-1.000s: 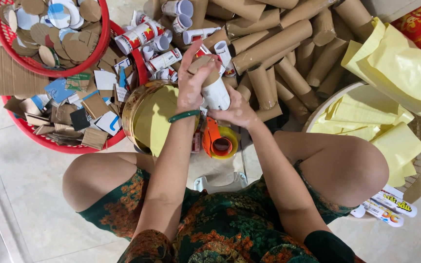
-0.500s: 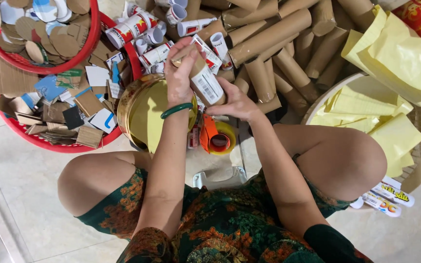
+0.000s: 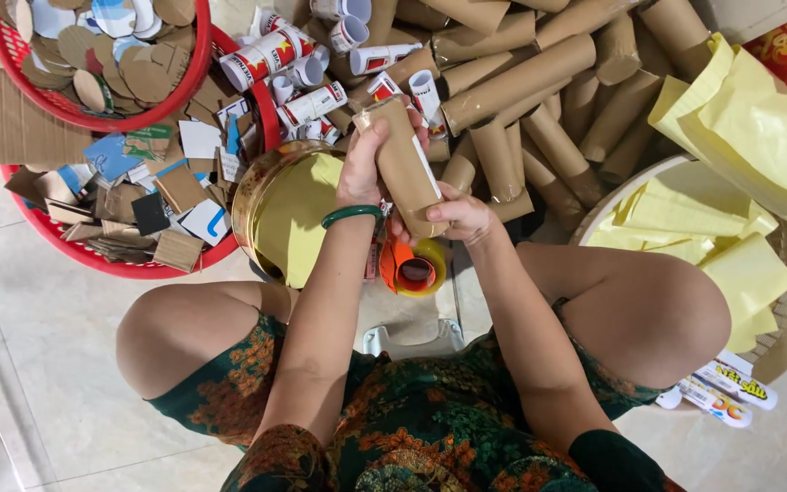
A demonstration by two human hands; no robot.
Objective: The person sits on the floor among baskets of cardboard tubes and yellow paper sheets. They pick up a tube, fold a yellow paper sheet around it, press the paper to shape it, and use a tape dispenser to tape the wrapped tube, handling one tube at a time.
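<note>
I hold a brown cardboard tube (image 3: 404, 162) tilted in front of me, a white strip along one side. My left hand (image 3: 363, 166), with a green bangle at the wrist, grips its upper end. My right hand (image 3: 460, 215) holds the lower end from below. Just under the tube sits an orange tape dispenser with a yellow tape roll (image 3: 414, 267) on the floor between my knees. A round gold tin (image 3: 250, 194) lined with yellow paper lies to the left of my hands.
A heap of brown cardboard tubes (image 3: 516, 87) lies ahead. Two red baskets (image 3: 120, 117) at the left hold cardboard discs and scraps. Small white and red printed tubes (image 3: 270, 50) lie between them. A round basket of yellow paper sheets (image 3: 685, 232) is at the right.
The tube has turned in my hands, so its brown side now faces me instead of the white printed side. Both hands stay on it.
</note>
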